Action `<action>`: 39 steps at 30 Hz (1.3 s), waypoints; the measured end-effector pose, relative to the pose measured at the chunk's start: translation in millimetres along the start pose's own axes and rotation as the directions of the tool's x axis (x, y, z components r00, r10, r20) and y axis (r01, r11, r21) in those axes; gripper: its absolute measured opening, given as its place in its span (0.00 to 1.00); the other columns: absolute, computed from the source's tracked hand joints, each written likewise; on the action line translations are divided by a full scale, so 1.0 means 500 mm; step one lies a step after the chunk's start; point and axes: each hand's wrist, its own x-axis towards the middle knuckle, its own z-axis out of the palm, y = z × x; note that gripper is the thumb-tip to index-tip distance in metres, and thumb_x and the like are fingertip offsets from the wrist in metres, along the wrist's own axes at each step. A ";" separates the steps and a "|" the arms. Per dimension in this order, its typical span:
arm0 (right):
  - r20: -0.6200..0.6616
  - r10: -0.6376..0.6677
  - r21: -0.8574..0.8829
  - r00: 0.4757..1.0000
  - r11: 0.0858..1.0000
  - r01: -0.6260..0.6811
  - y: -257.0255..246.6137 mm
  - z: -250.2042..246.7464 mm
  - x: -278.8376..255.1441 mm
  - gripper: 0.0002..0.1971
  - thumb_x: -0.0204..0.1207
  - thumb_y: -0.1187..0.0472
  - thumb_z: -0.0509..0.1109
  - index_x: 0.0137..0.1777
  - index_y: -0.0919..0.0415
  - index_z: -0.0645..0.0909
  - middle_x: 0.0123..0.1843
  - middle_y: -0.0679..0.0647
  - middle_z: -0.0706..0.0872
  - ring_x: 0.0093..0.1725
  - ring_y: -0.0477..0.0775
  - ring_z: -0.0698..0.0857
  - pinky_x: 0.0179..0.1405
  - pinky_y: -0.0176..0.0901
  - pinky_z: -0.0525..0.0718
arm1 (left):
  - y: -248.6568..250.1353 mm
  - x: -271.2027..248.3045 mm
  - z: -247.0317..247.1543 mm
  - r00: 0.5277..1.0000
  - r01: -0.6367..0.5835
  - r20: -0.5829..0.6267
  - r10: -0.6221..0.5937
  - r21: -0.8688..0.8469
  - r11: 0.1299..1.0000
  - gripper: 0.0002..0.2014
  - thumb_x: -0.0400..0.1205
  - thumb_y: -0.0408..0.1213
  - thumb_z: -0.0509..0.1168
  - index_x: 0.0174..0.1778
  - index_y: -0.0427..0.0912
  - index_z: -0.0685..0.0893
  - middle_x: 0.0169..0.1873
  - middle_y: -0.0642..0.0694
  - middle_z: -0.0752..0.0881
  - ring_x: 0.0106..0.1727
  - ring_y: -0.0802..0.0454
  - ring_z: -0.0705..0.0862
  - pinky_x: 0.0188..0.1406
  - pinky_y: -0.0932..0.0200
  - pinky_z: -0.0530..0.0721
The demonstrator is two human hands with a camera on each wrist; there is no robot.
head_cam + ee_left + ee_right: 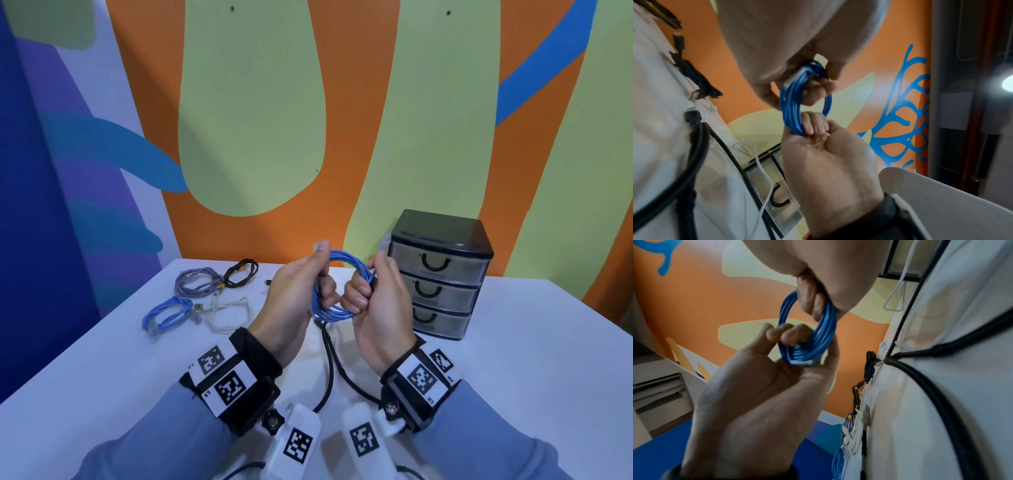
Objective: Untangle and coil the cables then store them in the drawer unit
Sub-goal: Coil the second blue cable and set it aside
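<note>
Both hands hold one coiled blue network cable [346, 257] upright above the table's middle. My left hand [323, 274] grips the coil's left side, thumb up over the top. My right hand [363, 291] curls round the right side, and the cable's clear plug [385, 240] sticks up above its thumb. In the left wrist view the blue coil [791, 104] runs from the left hand [818, 81] above to the right hand [813, 126] below. From the right wrist, the coil [826, 331] hangs between the right hand [812, 301] and left hand [787, 335]. The black drawer unit [442, 274] stands behind, to the right, all three drawers closed.
On the white table [531, 342] at left lie a grey-purple coil [197, 282], a black-and-yellow coil [241, 272], another blue cable [168, 315] and a loose white cable [227, 313]. Black leads [329, 359] run under my hands. The painted wall stands just behind.
</note>
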 end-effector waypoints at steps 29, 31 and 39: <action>0.394 0.275 -0.312 0.877 0.938 -0.153 -0.015 -0.027 0.009 0.14 0.85 0.70 0.68 0.67 0.68 0.88 0.54 0.58 0.92 0.53 0.48 0.88 0.61 0.48 0.82 | 0.024 0.035 -0.063 0.945 -0.245 -0.128 0.302 0.338 0.909 0.29 0.90 0.54 0.69 0.36 0.32 0.72 0.27 0.50 0.64 0.26 0.52 0.64 0.25 0.57 0.66; 0.378 0.258 -0.219 0.889 0.958 -0.185 -0.016 -0.021 0.007 0.15 0.84 0.70 0.68 0.68 0.68 0.87 0.55 0.61 0.92 0.52 0.50 0.89 0.58 0.45 0.85 | 0.019 0.038 -0.060 0.974 -0.163 -0.104 0.200 0.284 0.945 0.23 0.91 0.53 0.67 0.39 0.37 0.78 0.25 0.50 0.69 0.25 0.55 0.65 0.23 0.60 0.66; 0.281 0.199 -0.021 0.939 0.979 -0.202 -0.013 -0.007 -0.001 0.16 0.92 0.61 0.61 0.73 0.67 0.82 0.44 0.61 0.88 0.40 0.53 0.85 0.50 0.47 0.85 | -0.018 0.034 -0.046 0.992 -0.120 0.008 0.127 0.377 0.918 0.19 0.94 0.59 0.56 0.54 0.47 0.80 0.39 0.45 0.80 0.39 0.46 0.79 0.36 0.52 0.78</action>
